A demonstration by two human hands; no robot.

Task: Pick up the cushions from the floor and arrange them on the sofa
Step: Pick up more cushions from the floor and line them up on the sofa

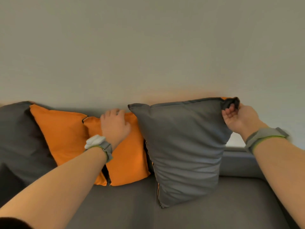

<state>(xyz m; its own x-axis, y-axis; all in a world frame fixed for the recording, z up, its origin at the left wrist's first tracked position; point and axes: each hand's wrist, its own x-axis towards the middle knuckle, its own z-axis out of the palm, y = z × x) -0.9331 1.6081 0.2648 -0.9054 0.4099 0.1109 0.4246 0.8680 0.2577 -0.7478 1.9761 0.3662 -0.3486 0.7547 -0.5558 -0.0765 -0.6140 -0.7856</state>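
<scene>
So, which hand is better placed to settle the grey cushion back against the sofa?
The right hand. It already pinches the top right corner of the grey cushion, which stands on the sofa. The left hand rests flat on the orange cushion beside it.

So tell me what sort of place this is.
Probably a living room at home: a grey sofa against a plain wall, with orange cushions and a grey cushion propped along its back.

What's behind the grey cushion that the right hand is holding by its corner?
Behind the grey cushion only the plain wall shows above it. A sliver of the sofa's backrest shows to its right; the cushion covers the rest. The right hand pinches its top corner.
</scene>
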